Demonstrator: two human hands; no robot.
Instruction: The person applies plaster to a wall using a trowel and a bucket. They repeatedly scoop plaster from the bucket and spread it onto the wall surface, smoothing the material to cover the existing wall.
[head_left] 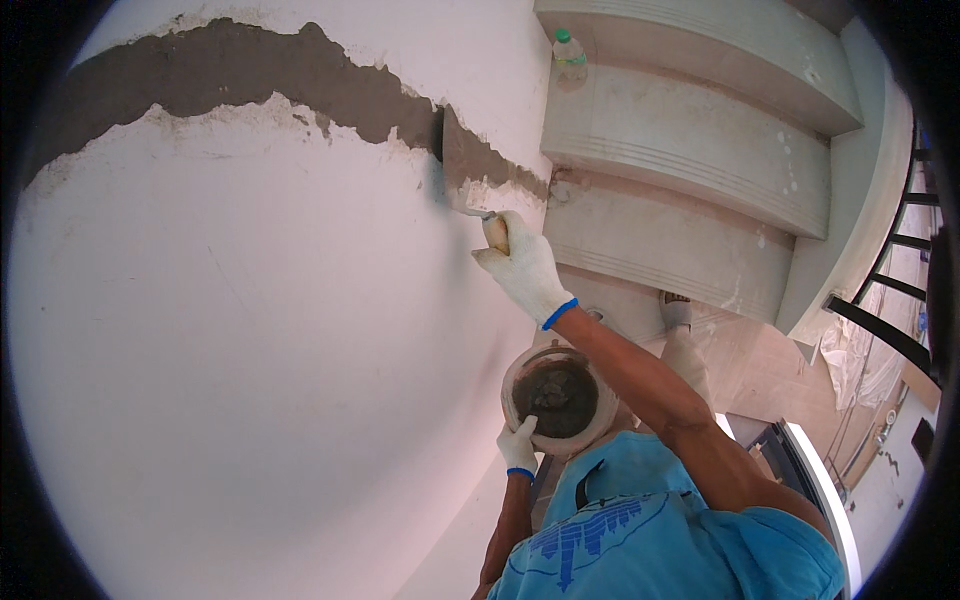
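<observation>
My right hand (522, 268), in a white glove with a blue cuff, grips the wooden handle of a trowel (462, 160). The trowel's blade lies flat against the white wall (250, 350), on a long grey band of wet mortar (240, 75) that runs across a channel in the wall. My left hand (518, 446), also gloved, holds the rim of a round bowl (520, 375) filled with dark grey mortar, at chest height below the right forearm.
White tiled stairs (680, 150) rise to the right of the wall, with a green-capped plastic bottle (569, 47) on an upper step. A black metal railing (900, 280) runs at the far right. My foot (676, 310) stands on a lower step.
</observation>
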